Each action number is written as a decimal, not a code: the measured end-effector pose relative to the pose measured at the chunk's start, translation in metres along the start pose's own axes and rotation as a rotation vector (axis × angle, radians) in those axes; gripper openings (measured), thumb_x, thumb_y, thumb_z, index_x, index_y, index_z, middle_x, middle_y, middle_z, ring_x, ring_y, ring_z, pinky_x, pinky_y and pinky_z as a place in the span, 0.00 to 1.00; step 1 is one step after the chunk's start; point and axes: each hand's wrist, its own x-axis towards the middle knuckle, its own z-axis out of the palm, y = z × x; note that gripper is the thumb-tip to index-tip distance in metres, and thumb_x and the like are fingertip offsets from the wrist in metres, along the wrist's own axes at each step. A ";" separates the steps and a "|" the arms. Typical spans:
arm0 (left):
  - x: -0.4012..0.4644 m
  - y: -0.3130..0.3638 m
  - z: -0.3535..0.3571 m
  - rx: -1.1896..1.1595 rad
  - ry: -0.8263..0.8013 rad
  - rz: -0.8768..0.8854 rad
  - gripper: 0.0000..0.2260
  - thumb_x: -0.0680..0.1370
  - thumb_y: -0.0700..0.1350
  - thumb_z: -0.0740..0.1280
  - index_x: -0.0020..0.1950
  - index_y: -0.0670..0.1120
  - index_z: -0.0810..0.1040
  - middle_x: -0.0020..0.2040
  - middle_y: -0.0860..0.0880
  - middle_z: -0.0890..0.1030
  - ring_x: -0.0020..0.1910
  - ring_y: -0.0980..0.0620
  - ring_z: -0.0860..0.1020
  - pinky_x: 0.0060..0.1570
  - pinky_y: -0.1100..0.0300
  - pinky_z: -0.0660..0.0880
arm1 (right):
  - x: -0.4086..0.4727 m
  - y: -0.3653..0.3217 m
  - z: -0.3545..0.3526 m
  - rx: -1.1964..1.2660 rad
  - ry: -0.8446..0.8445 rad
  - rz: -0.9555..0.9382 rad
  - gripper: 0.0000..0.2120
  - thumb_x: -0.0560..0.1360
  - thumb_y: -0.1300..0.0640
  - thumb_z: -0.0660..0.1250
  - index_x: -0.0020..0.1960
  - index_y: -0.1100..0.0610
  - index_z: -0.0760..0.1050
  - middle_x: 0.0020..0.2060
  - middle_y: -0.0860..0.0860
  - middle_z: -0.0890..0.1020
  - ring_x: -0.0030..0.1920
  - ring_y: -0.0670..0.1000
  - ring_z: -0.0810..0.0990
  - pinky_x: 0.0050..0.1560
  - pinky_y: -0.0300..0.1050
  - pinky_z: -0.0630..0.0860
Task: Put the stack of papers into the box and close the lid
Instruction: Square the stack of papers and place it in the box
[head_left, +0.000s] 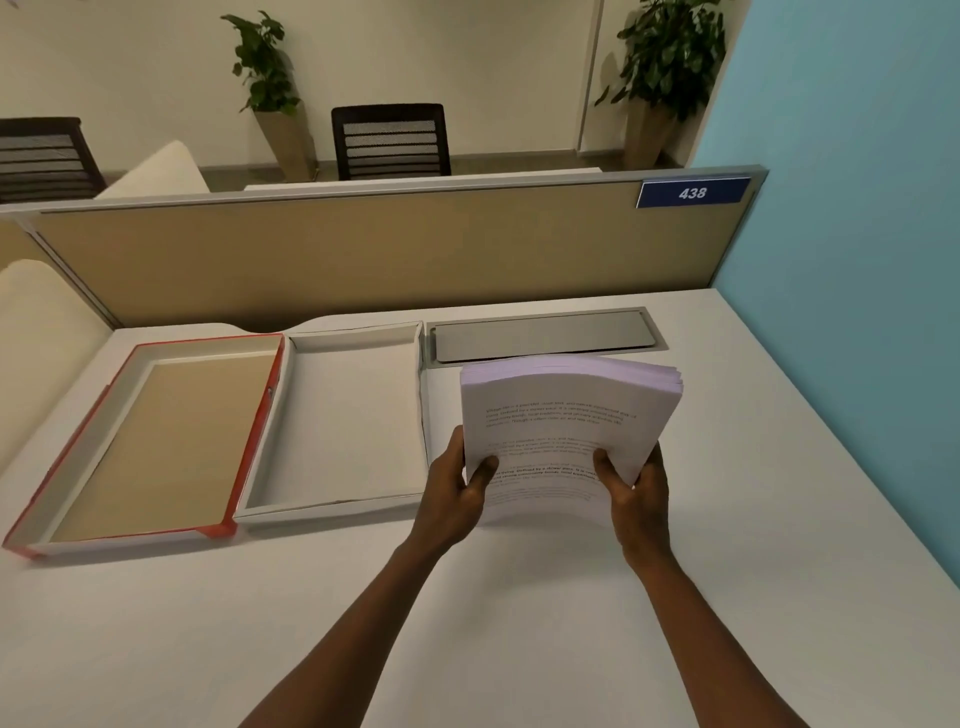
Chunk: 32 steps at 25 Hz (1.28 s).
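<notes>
A thick stack of printed white papers (566, 410) stands tilted upright on the desk, its lower edge near the desk surface, bowed slightly. My left hand (457, 488) grips its lower left edge and my right hand (636, 491) grips its lower right edge, thumbs on the printed front. Just left of the stack lies the open white box (353, 332), shallow, with nothing inside. Its red-edged lid (249, 441) lies upside down to the left of the box, brown inner face up, touching the box's side.
The white desk (519, 623) ends at a tan partition (363, 249) behind the box. A grey metal cable hatch (543, 338) sits in the desk behind the papers. A blue wall (857, 260) borders the right. Chairs and potted plants stand beyond the partition.
</notes>
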 end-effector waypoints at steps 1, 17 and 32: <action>-0.001 -0.002 -0.003 0.037 -0.006 0.009 0.18 0.81 0.43 0.63 0.66 0.63 0.69 0.58 0.69 0.79 0.58 0.64 0.78 0.51 0.70 0.78 | -0.002 0.003 -0.002 -0.053 -0.005 -0.001 0.22 0.75 0.54 0.72 0.67 0.49 0.70 0.55 0.46 0.81 0.52 0.45 0.82 0.50 0.39 0.83; 0.006 0.019 -0.102 -0.155 -0.017 -0.168 0.14 0.82 0.41 0.66 0.68 0.47 0.75 0.60 0.49 0.83 0.54 0.47 0.85 0.51 0.50 0.84 | 0.005 -0.035 0.059 -0.193 -0.061 0.104 0.14 0.71 0.48 0.77 0.52 0.51 0.79 0.46 0.47 0.85 0.43 0.51 0.85 0.40 0.48 0.84; 0.076 -0.028 -0.259 -0.045 0.145 -0.507 0.16 0.78 0.41 0.73 0.65 0.49 0.79 0.56 0.46 0.85 0.45 0.48 0.86 0.49 0.48 0.83 | 0.025 -0.030 0.264 -0.098 -0.171 0.561 0.16 0.72 0.53 0.77 0.55 0.61 0.82 0.52 0.58 0.86 0.47 0.60 0.86 0.54 0.59 0.82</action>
